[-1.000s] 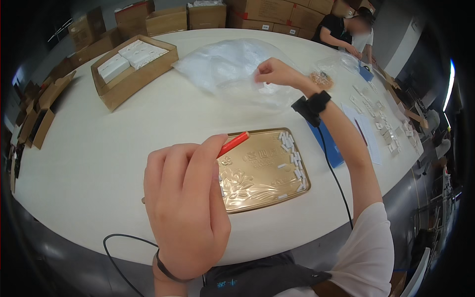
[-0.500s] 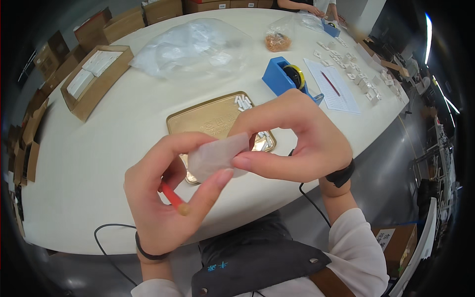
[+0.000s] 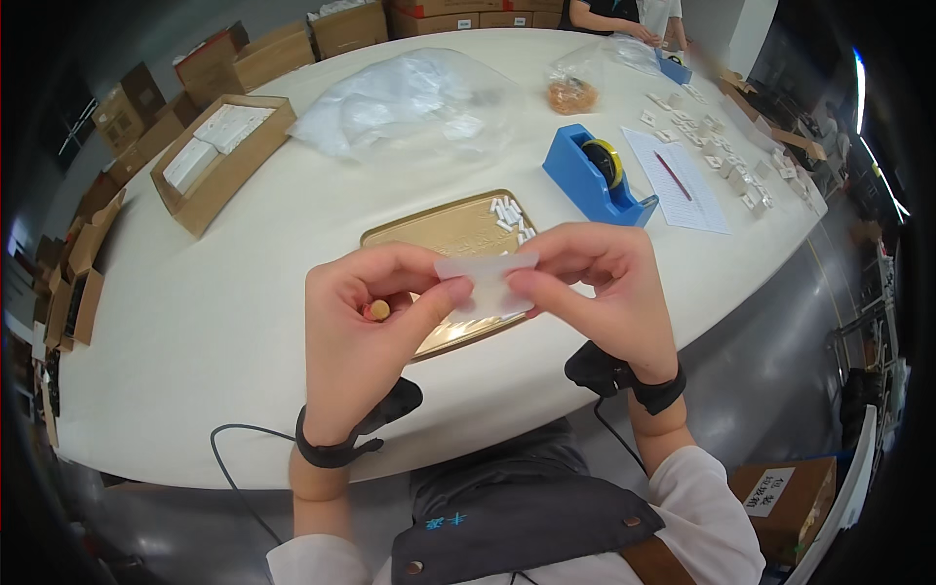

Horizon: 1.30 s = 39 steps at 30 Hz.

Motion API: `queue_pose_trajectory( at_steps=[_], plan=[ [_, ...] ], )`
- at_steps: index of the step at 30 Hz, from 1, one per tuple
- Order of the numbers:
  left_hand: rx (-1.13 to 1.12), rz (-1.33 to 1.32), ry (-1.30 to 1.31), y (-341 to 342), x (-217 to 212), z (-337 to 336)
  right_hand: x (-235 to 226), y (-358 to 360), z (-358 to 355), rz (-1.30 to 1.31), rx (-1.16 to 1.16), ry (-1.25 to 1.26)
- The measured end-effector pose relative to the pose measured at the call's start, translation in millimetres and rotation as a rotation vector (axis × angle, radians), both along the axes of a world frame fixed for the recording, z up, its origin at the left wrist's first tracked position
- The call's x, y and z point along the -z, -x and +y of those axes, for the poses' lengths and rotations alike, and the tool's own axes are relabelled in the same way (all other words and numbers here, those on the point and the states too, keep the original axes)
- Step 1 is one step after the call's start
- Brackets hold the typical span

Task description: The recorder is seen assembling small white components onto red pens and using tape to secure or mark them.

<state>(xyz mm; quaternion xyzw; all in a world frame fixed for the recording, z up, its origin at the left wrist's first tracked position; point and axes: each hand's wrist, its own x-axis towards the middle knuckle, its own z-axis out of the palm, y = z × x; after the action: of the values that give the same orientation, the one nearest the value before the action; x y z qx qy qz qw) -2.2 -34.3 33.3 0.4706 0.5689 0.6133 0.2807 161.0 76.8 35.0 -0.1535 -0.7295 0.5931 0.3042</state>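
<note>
Small translucent white sheet [image 3: 490,283] is between my two grips: left hand [image 3: 361,341] pinching its left end, right hand [image 3: 629,302] its right, thumbs on the near face. Red stick [image 3: 378,310], tan end showing, tucked inside left hand. From my view, sheet overlaps gold tray [image 3: 424,232] on the bench [image 3: 214,361].

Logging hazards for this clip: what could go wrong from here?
1. The thin translucent sheet is pinched by both the left hand and right hand; uneven pulling might crease or tear it.
2. The left hand also holds a tan-ended stick, which could slip out.
3. Anything dropped may land on the gold tray below, perhaps scattering its loose white pieces.
</note>
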Motion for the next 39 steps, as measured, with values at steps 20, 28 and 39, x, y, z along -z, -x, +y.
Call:
queue_pose_trajectory(
  at_steps=[20,28,39],
  plan=[
    [0.046,0.061,-0.186,-1.7,0.6,1.3,27.2,13.7,-11.2,0.386,0.227,-0.165],
    [-0.098,0.173,-0.216,-8.4,2.8,1.1,28.5,14.2,-16.8,0.359,0.235,-0.174],
    [-0.025,0.357,-0.367,3.0,10.9,4.6,25.4,5.4,-16.9,0.37,0.207,-0.072]
  ],
)
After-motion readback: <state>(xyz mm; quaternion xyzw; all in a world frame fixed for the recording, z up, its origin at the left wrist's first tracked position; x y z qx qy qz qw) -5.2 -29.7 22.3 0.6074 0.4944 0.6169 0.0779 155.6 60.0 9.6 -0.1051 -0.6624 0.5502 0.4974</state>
